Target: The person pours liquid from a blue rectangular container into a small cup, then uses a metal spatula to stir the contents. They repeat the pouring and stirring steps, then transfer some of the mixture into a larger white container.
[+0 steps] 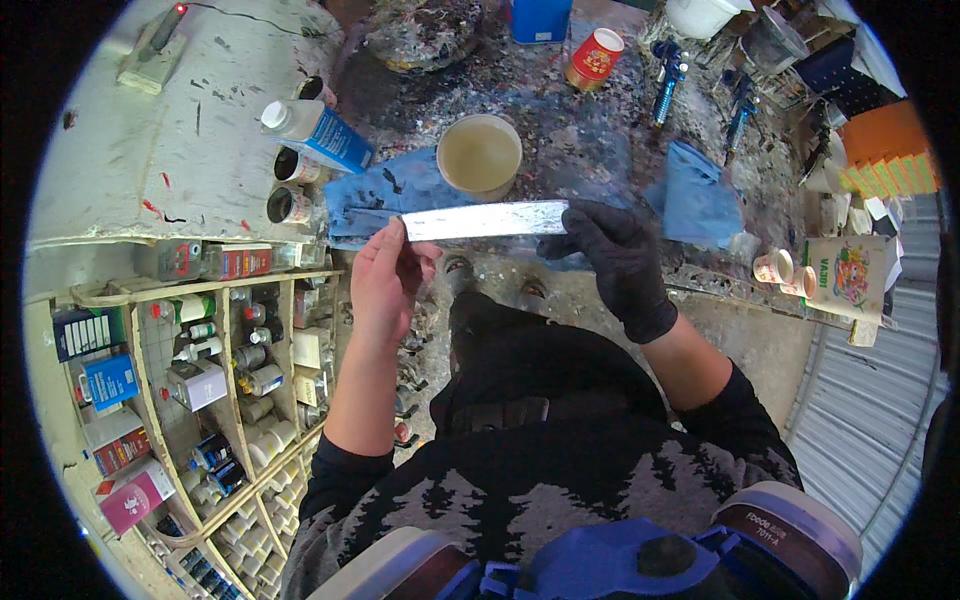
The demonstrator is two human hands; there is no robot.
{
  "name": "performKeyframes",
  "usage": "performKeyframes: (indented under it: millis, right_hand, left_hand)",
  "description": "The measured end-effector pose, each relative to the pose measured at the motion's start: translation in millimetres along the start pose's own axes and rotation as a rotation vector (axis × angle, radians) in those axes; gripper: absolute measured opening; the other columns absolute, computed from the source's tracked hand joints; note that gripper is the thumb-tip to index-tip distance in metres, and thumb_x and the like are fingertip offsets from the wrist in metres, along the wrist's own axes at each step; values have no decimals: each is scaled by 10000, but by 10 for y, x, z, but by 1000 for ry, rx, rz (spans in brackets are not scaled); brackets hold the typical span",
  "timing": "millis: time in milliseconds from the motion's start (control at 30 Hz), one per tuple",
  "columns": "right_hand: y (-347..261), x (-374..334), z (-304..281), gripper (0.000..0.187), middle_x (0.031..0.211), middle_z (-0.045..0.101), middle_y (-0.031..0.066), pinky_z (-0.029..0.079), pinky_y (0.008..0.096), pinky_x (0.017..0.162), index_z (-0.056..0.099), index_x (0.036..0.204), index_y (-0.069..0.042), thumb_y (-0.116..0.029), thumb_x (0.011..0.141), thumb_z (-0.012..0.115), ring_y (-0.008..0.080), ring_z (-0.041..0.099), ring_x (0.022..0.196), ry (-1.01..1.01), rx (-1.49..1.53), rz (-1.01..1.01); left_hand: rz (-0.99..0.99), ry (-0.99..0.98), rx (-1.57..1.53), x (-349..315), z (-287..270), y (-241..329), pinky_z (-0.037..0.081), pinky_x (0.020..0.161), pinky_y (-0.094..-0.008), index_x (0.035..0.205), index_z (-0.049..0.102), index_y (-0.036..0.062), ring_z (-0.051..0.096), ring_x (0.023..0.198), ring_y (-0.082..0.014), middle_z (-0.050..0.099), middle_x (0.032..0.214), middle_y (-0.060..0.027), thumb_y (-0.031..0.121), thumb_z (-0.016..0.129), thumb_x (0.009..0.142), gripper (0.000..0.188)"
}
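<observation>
1. A blue respirator (pixel 620 560) is cut off below.
2. In front of a tub (pixel 500 189), a silvery strip (pixel 485 220) is pinched at its ends by the bare left hand (pixel 385 275) and gloved right hand (pixel 622 252).
3. Blue cloth (pixel 350 205) is partly hidden behind it.
4. A blue can (pixel 540 20) is cropped above.

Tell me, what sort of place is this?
Probably a paint workshop: the workbench is heavily spattered with what looks like paint, apparent spray guns sit toward its far right, and shelves hold many bottles and boxes.

Stained bench (pixel 585 130) bears a red cup (pixel 596 58); blue cloth (pixel 700 200) too.
</observation>
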State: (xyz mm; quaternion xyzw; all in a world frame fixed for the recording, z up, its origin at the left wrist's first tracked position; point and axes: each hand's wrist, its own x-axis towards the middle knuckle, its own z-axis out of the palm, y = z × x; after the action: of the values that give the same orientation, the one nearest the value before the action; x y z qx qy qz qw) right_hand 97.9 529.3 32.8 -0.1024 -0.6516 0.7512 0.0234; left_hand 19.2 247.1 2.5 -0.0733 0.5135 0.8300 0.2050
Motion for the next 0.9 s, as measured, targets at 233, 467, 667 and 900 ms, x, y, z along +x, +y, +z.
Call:
performKeyframes:
  millis: [233,467,667,900]
  right_hand:
    - [36,93,-35,212,947,794,102,599,328,787,761,1161,34,-104,1002,731,154,738,835,-9,-133,17]
    - [-271,711,-409,165,962,738,103,585,365,806,709,1139,27,-91,1047,640,197,725,868,192,-304,-395]
    - [-213,1258,-167,214,1059,714,200,582,408,844,699,1176,-23,-60,967,725,375,713,969,-86,-840,-967]
    - [141,1901,99,172,1084,728,165,599,441,844,761,1120,-56,-106,961,717,343,723,1007,-343,-958,-1139]
  left_hand:
    - [82,2,162,-86,97,33,527,691,-267,1080,731,-11,645,695,-122,768,881,-98,256,561,1130,321]
    - [142,99,834,-356,-307,-110,523,708,-290,920,715,-9,638,704,-109,675,746,-23,187,611,1095,282]
    - [324,-315,1291,-960,-687,-432,509,999,-423,1243,638,39,636,1141,-340,670,1221,-132,54,745,870,388]
    - [90,-638,1359,-1842,-1136,-324,448,1170,-488,1509,515,53,540,1377,-411,559,1499,-184,59,779,797,760]
